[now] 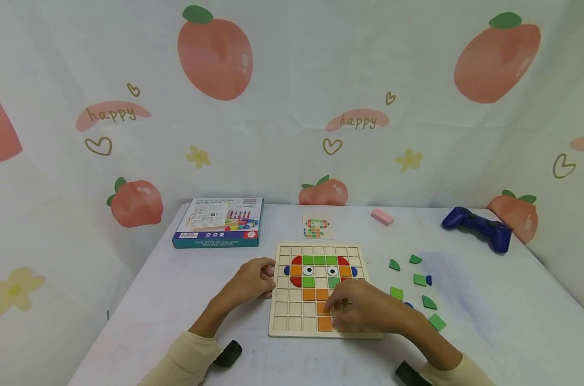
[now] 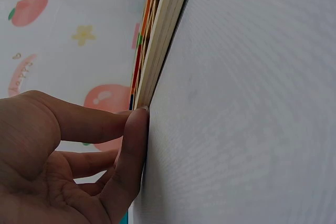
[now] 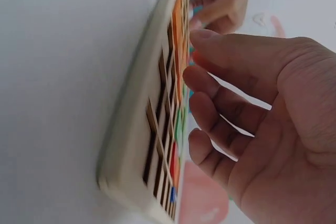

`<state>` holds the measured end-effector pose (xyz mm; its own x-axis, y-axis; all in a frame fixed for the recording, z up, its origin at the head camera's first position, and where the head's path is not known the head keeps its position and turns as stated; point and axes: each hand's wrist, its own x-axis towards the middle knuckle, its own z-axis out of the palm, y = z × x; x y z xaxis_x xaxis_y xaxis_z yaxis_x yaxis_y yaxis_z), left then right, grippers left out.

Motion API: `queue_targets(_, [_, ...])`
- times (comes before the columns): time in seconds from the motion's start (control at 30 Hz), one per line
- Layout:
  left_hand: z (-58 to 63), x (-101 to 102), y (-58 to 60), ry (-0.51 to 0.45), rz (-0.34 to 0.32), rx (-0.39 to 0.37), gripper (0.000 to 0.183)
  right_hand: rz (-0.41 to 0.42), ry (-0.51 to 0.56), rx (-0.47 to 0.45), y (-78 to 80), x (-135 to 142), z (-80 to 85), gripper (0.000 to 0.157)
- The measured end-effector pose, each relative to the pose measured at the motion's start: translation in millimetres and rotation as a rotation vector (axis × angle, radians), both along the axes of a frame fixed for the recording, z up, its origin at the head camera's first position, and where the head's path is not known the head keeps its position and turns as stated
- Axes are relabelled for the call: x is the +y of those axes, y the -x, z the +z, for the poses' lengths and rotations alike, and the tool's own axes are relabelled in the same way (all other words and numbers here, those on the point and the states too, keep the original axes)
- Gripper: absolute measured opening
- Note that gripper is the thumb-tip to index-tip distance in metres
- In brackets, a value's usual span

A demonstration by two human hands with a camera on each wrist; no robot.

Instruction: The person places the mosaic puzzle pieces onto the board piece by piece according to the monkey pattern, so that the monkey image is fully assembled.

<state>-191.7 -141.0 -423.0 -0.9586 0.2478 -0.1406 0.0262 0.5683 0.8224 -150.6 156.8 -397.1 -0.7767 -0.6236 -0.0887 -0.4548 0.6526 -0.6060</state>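
A square wooden grid board (image 1: 281, 309) lies on the table, with red, green, orange and blue tiles and two eye tiles set in its upper part. Orange tiles (image 1: 325, 324) run down its middle. My left hand (image 1: 248, 281) pinches the board's left edge between thumb and a finger, as the left wrist view shows up close. Over the lower right of the board, my right hand (image 1: 369, 308) has its fingers loosely bent, fingertips right at the grid beside the orange tiles. No tile shows between the fingertips (image 3: 199, 145) in the right wrist view.
Loose green tiles (image 1: 436, 322) and small blue pieces (image 1: 429, 280) lie right of the board. Behind it are a pattern card (image 1: 318, 228) and a pink block (image 1: 382, 216). A boxed set (image 1: 219, 222) sits back left, a blue game controller (image 1: 476, 229) back right.
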Motion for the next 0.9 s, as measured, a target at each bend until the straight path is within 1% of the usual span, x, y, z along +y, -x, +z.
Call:
queue_targets(0.17, [0.0, -0.2, -0.2, -0.002, 0.001, -0.002, 0.055, -0.051, 0.010, 0.024, 10.4, 16.9, 2.1, 0.018])
queue_targets(0.4, [-0.1, -0.3, -0.3, -0.002, 0.005, -0.003, 0.055, -0.144, 0.032, 0.014, 25.0, 43.4, 3.4, 0.022])
queue_targets(0.53, [0.1, 0.0, -0.2, 0.002, 0.007, -0.006, 0.055, -0.191, 0.036, 0.013, 30.7, 58.3, 4.6, 0.027])
queue_targets(0.63, [0.3, 0.1, 0.5, 0.011, 0.007, -0.001, 0.055, -0.220, 0.022, 0.017, 34.0, 70.4, 6.7, 0.031])
queue_targets(0.73, [0.4, 0.3, 0.9, 0.016, 0.007, 0.007, 0.054, -0.257, 0.000, 0.002, 37.2, 82.2, 8.0, 0.035])
queue_targets(0.9, [1.1, 0.6, -0.1, 0.012, 0.008, 0.008, 0.054, -0.314, -0.044, 0.000, 42.2, 100.7, 8.1, 0.038])
